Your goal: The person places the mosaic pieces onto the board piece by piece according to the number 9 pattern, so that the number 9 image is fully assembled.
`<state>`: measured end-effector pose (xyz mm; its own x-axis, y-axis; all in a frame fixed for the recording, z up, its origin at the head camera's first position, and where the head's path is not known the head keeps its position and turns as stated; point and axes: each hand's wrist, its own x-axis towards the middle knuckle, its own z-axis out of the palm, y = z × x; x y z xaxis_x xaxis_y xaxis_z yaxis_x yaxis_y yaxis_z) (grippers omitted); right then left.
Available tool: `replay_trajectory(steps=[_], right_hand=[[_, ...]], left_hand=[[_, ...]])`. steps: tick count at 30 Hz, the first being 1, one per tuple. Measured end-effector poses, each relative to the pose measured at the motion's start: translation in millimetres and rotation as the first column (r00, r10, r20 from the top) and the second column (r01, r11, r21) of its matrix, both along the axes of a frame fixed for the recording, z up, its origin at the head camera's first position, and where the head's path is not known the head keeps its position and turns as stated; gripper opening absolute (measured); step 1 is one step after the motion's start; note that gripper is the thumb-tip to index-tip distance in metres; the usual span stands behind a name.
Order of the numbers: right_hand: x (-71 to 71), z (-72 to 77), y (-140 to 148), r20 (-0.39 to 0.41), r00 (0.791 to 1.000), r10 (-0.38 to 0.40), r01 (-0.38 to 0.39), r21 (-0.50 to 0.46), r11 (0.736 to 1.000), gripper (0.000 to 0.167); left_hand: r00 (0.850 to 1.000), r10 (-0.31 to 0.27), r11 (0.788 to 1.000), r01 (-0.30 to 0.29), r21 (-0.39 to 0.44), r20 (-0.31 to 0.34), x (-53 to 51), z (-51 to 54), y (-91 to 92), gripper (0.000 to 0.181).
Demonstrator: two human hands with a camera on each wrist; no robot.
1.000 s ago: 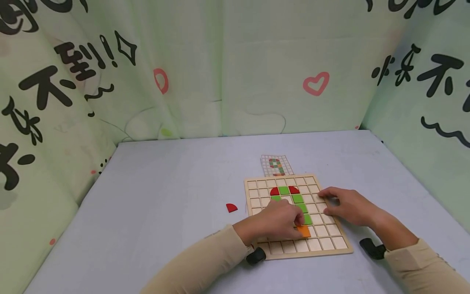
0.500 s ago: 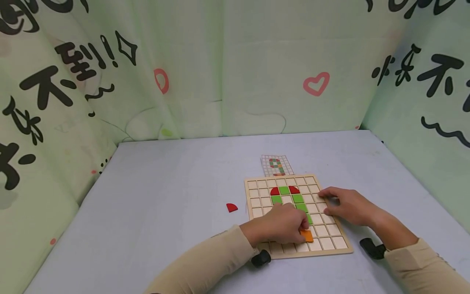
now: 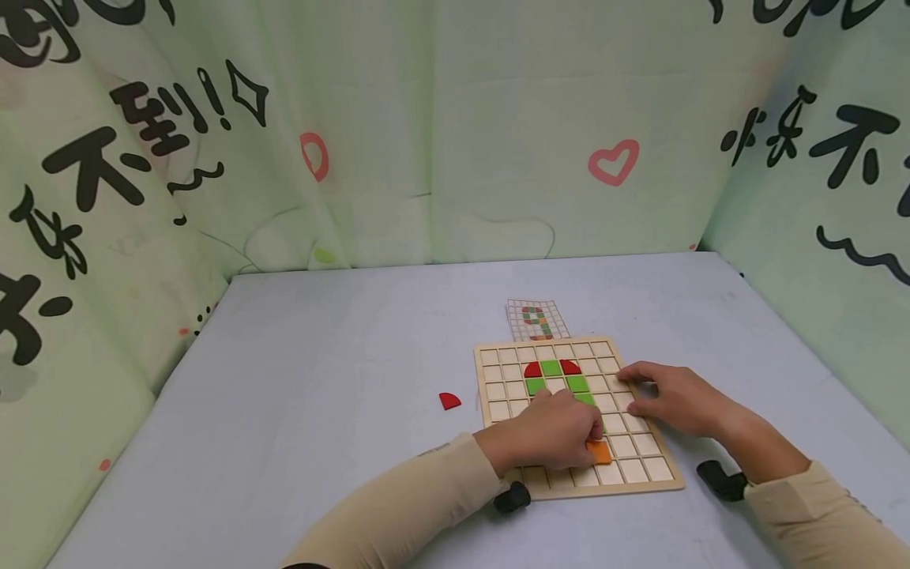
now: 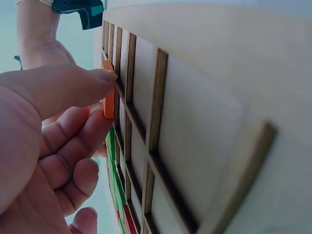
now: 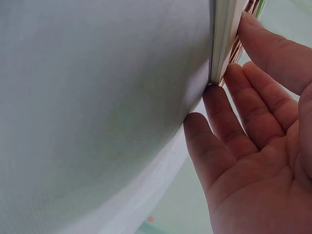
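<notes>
A wooden grid board (image 3: 633, 472) lies on the table, tilted slightly in the head view. My left hand (image 3: 554, 433) reaches over it and pinches an orange square tile (image 3: 601, 453) between thumb and fingers. In the left wrist view the orange tile (image 4: 108, 108) stands on edge to my view, close against the grid; whether it sits fully in a cell I cannot tell. My right hand (image 3: 678, 401) rests at the board's right side, thumb and fingertips touching the frame (image 5: 224, 41). Green squares (image 3: 578, 384) and red quarter-circles (image 3: 532, 370) fill several cells; the left hand hides others.
A loose red quarter-circle (image 3: 449, 401) lies on the table (image 3: 341, 379) left of the board. Behind the board is a printed pattern card (image 3: 538, 318), its near edge against the frame. Green printed curtains (image 3: 512, 142) enclose the table's back and sides.
My left hand has shifted a little to the right with the orange tile, which dipped toward me and then came slightly back. The right hand stays where it was.
</notes>
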<state>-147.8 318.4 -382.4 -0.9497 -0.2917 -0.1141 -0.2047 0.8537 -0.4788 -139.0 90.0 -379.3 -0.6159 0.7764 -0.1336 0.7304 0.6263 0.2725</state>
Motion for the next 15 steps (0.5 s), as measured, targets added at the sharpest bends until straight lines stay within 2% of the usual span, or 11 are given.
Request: replay_trajectory(steps=[4, 15], right_hand=[[0.0, -0.5, 0.0, -0.001, 1.0, 0.001, -0.001, -0.001, 1.0, 0.047], [0.9, 0.1, 1.7, -0.004, 1.0, 0.008, -0.008, -0.001, 1.0, 0.048]], left_hand=[[1.0, 0.0, 1.0, 0.0, -0.018, -0.015, -0.1, 0.1, 3.0, 0.014], [0.999, 0.041, 0.999, -0.041, -0.022, 0.002, 1.0, 2.4, 4.2, 0.02]])
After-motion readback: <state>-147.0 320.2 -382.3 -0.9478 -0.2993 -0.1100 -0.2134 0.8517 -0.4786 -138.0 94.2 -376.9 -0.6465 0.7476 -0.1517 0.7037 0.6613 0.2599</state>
